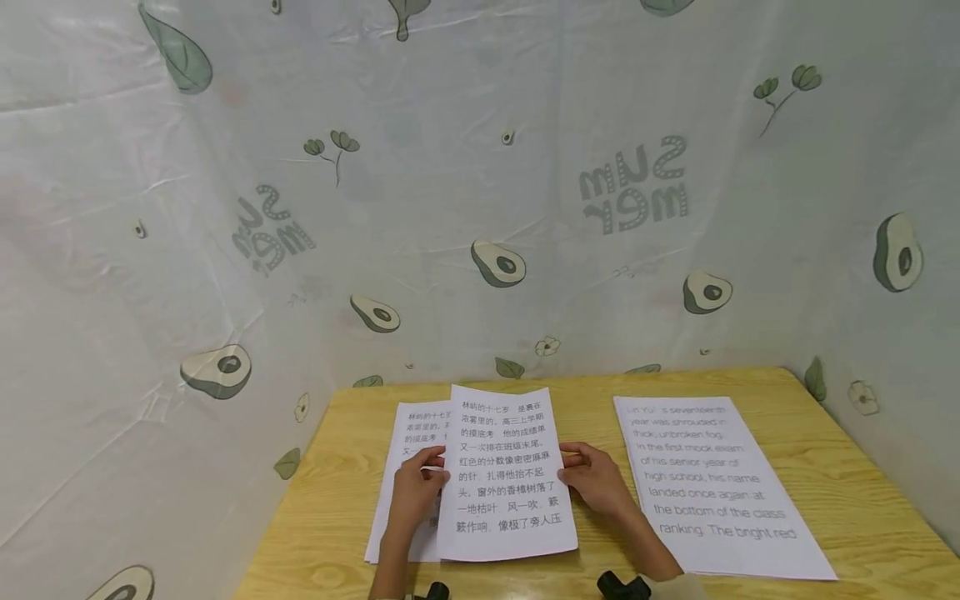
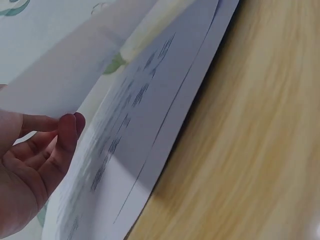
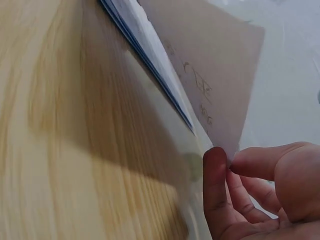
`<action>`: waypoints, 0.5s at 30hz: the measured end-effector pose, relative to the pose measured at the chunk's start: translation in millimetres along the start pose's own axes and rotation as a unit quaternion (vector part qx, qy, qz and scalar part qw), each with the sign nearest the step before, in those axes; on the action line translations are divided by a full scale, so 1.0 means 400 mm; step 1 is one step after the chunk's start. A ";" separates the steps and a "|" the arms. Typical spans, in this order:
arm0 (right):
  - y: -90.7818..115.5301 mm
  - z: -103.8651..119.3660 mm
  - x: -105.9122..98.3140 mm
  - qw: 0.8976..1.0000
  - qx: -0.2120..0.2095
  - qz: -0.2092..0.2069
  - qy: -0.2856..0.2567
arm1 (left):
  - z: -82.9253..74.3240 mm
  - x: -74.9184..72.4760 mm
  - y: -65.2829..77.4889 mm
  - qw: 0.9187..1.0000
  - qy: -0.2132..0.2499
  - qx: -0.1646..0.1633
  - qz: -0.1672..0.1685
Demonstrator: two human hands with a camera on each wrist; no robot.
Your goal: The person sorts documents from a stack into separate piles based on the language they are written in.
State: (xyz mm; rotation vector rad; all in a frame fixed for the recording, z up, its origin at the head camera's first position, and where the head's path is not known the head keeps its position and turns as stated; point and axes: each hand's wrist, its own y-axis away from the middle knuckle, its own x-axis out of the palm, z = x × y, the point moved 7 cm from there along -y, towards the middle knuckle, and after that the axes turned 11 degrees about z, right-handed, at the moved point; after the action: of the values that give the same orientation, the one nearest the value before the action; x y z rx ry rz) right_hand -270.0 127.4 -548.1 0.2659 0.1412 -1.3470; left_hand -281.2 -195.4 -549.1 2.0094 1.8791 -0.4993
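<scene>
A sheet of paper [image 1: 506,475] printed with Chinese text is held up between both hands, above the table. My left hand [image 1: 416,487] pinches its left edge; my right hand [image 1: 600,483] pinches the right edge. In the left wrist view, thumb and fingers of the left hand [image 2: 40,170] meet at the border of the raised sheet [image 2: 65,70]. The right wrist view shows the right hand [image 3: 255,190] gripping the sheet [image 3: 220,75] by thumb and fingertip. Behind and below lies a stack of similar pages [image 1: 386,508], partly covered by the raised sheet.
To the right, a second stack of paper [image 1: 720,492] with English text lies on the wooden table [image 1: 315,492]. A pale curtain [image 1: 450,192] with avocado prints surrounds the table at the back and sides. Dark wrist-camera mounts [image 1: 622,586] show at the bottom.
</scene>
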 end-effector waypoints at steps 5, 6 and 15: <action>-0.017 0.004 0.056 0.999 -0.011 0.014 -0.037 | 0.029 -0.047 0.007 1.000 -0.006 0.001 -0.008; -0.020 0.005 0.064 0.999 -0.010 0.015 -0.040 | 0.034 -0.055 0.007 1.000 -0.007 -0.001 -0.009; -0.051 0.016 0.127 0.999 -0.014 0.022 -0.047 | 0.060 -0.121 0.008 0.998 -0.048 -0.030 -0.018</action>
State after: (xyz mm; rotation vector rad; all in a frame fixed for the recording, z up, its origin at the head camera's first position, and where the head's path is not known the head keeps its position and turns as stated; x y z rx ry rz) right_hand -279.2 73.5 -557.0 0.1803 0.0753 -1.3101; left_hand -281.6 -249.7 -547.1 1.8817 1.8534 -0.5330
